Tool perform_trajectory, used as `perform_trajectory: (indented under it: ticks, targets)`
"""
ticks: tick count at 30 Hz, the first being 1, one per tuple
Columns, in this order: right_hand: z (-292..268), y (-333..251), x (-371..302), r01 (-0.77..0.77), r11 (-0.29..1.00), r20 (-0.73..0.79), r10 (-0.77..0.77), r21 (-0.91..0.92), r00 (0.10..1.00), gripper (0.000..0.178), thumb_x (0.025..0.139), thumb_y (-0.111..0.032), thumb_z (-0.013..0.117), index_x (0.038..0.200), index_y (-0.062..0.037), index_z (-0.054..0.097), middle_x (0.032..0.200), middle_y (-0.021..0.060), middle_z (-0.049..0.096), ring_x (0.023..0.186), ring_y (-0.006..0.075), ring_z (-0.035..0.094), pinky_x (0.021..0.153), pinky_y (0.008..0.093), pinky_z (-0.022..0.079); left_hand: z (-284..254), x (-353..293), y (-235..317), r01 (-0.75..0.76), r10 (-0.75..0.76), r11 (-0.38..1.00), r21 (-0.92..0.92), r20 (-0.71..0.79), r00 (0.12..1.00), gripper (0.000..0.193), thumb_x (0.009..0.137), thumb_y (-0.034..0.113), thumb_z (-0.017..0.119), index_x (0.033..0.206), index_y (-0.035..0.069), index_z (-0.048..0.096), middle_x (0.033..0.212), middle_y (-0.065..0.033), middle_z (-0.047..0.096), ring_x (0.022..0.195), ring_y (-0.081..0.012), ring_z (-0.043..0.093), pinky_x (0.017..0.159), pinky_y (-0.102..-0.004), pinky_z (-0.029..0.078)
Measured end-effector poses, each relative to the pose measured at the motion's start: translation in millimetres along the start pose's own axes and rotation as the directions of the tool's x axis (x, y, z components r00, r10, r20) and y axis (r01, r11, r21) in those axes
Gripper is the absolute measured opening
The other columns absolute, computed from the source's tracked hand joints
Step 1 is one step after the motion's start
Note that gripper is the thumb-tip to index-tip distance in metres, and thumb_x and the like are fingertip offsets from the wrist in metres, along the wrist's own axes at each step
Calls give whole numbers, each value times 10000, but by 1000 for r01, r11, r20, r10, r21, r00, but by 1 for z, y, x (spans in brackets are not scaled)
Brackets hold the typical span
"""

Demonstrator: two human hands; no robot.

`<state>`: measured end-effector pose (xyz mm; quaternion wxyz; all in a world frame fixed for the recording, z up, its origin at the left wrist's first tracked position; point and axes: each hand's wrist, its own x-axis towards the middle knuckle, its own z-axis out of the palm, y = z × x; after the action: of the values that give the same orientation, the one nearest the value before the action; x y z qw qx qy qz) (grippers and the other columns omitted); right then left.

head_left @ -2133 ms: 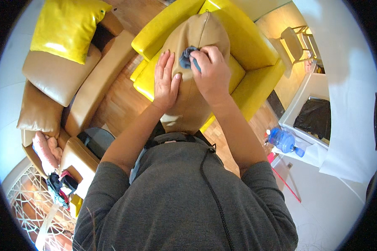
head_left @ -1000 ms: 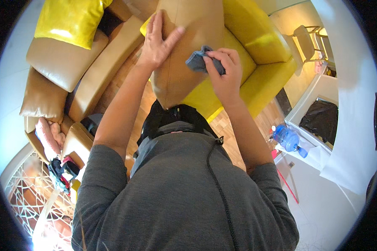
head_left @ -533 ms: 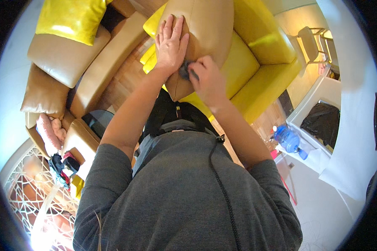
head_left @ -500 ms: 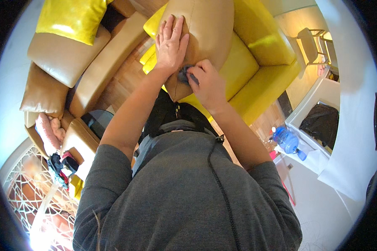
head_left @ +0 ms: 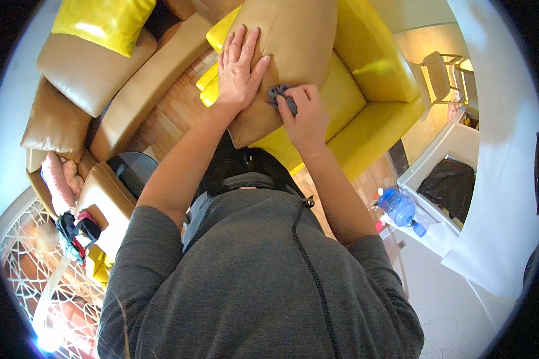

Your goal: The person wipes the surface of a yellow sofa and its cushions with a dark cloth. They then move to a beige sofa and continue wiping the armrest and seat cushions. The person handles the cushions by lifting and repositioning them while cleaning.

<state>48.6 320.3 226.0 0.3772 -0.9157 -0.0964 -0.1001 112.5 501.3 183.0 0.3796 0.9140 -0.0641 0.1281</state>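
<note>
In front of me a tan leather-like cushion (head_left: 296,45) stands on a yellow sofa seat (head_left: 344,90), one corner pointing toward my body. My left hand (head_left: 239,75) lies on the cushion's left side, fingers stretched out and slightly spread. In my right hand (head_left: 305,116) a bunched dark grey cloth (head_left: 277,94) is pinched between thumb and fingers and pressed on the cushion's surface. Part of the cloth is hidden under those fingers.
Left, a brown sofa (head_left: 144,78) carries tan cushions (head_left: 78,69) and a yellow cushion (head_left: 105,24). Clothes (head_left: 81,233) lie at lower left by a white lattice screen (head_left: 27,269). Right are a blue water bottle (head_left: 401,209), a black bag (head_left: 449,188) and a chair (head_left: 440,78).
My right hand has moved the cloth slightly right and up across the cushion. The left hand remains flat, shifted a little left. The whole view has turned slightly.
</note>
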Motion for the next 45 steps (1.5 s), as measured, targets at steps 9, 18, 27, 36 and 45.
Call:
perform_trajectory:
  ticks: [9,18,27,36,45]
  targets:
    - [-11,14,66,-64,997,-245,70,34,967,197,886,-170,764,1014,-42,685,1034,193,626,969,392,631,843,456,523,-10,5,-1,-20,19,999,-35,-27,999,656,1003,374,617,1591,180,399,1649,-173,328,1515,-398,297,1226,-527,251]
    - [3,14,38,39,993,-93,-29,112,995,179,874,-168,780,986,-59,693,976,161,629,928,381,639,790,436,524,-16,7,-21,11,-15,995,-102,-35,999,641,1004,376,616,1581,178,419,1646,-168,339,1515,-395,302,1226,-522,251]
    - [21,6,98,133,986,-148,-147,-99,978,175,876,-185,777,1011,-90,719,999,124,638,914,341,655,791,422,544,-11,7,-9,-12,11,1000,-14,-56,998,647,999,330,629,1579,139,417,1643,-187,338,1504,-403,323,1222,-506,270]
    - [7,-20,135,178,983,-232,-182,-39,956,139,873,-208,780,963,-121,722,973,91,647,877,324,671,747,426,550,-18,4,-7,-18,15,997,-74,-40,999,643,1000,338,624,1581,151,421,1645,-184,335,1511,-405,307,1225,-505,257]
    - [26,-22,104,133,990,19,-134,39,991,164,850,-165,787,1004,-132,739,1003,80,652,938,308,680,787,418,557,-29,6,-21,-14,14,990,-140,-4,1000,670,992,326,638,1587,125,406,1653,-198,314,1512,-401,310,1230,-497,261]
